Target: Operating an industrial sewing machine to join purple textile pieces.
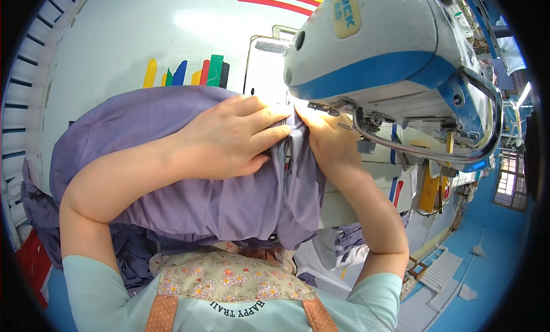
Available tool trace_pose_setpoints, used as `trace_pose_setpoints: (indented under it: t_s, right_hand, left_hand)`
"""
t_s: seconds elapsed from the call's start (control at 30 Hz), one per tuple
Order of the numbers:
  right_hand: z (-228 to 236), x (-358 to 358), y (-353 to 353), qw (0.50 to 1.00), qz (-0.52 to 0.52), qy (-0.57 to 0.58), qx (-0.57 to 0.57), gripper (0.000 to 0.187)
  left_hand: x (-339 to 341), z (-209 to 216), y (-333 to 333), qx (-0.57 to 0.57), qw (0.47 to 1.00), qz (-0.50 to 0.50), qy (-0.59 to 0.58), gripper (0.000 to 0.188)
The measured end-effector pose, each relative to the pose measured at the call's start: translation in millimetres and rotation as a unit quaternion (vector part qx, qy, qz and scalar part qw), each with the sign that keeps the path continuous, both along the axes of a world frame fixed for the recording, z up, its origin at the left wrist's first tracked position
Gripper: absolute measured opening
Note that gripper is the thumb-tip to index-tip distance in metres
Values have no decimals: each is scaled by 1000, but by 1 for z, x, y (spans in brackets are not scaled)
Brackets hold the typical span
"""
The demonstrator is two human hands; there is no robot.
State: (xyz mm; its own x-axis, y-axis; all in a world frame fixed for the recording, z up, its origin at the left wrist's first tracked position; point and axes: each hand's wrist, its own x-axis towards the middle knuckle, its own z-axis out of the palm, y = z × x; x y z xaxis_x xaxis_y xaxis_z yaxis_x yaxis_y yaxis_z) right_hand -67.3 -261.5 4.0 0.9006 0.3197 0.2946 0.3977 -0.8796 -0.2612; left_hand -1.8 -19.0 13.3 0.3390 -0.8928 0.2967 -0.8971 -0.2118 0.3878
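Note:
A large piece of purple fabric (189, 203) lies bunched over the sewing bed and hangs toward my lap. My left hand (229, 138) rests on top of it, fingers stretched toward a lengthwise seam, their tips pressing beside it. On the seam's other side, my right hand (335, 140) has its fingers together at the fabric's edge, close to the needle area. Part of that hand is under the head of the white and blue sewing machine (378, 62), so its grip shows only partly. The needle itself is hidden.
Coloured tape strips (215, 71) stick to the white table top (126, 57) beyond the fabric. A curved metal guard (495, 102) juts from the machine head on the right. Dark purple cloth (134, 252) hangs at the near left.

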Motion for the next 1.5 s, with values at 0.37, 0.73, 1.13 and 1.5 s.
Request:
trace_pose_setpoints:
  t_s: [0.37, 0.73, 1.13, 1.5]
  right_hand:
    - [2, 16, 1, 995, -41, 89, -24, 42]
    - [0, 14, 0, 992, -53, 103, -55, 40]
    - [3, 17, 2, 997, -32, 73, -10, 37]
    - [0, 17, 1, 995, -41, 88, 22, 37]
  left_hand:
    - [9, 0, -1, -18, 1000, 11, 8, 58]
    - [9, 1, -1, -35, 999, 21, 4, 46]
    - [11, 1, -4, -44, 999, 28, 9, 45]
    - [6, -3, -3, -56, 998, 31, 14, 46]
